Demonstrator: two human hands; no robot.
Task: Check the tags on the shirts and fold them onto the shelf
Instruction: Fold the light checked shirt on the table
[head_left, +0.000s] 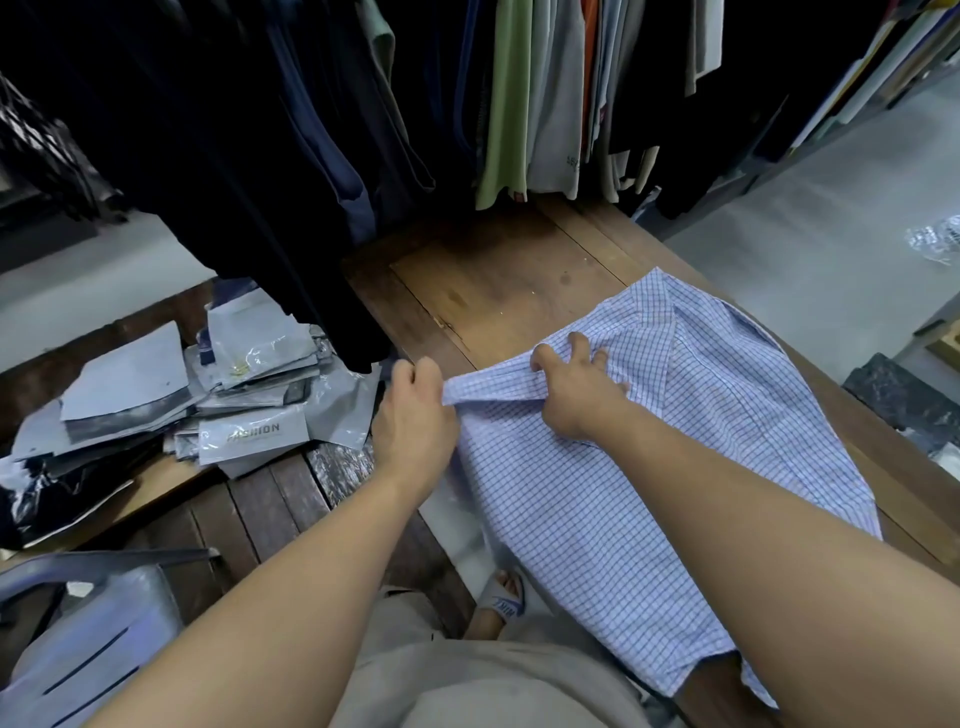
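Blue-and-white checked shirt, spread flat over the right side of a brown wooden tabletop, near end hanging over the near edge. Left hand at the shirt's left edge, fingers curled tight round a bunched strip of the cloth, strip drawn taut. Right hand just beside it, palm down on the shirt, fingers spread and slightly bent, pressing the fabric onto the wood. Taut strip running from the left fist to under the right palm.

Behind the tabletop, a row of hanging garments: dark ones at left, pale green, grey and orange toward the middle. To the left, on a second, lower tabletop of dark slats, a loose heap of grey plastic bags, one printed FASHION. Grey plastic chair at lower left. Between the arms, a foot in a grey sandal.
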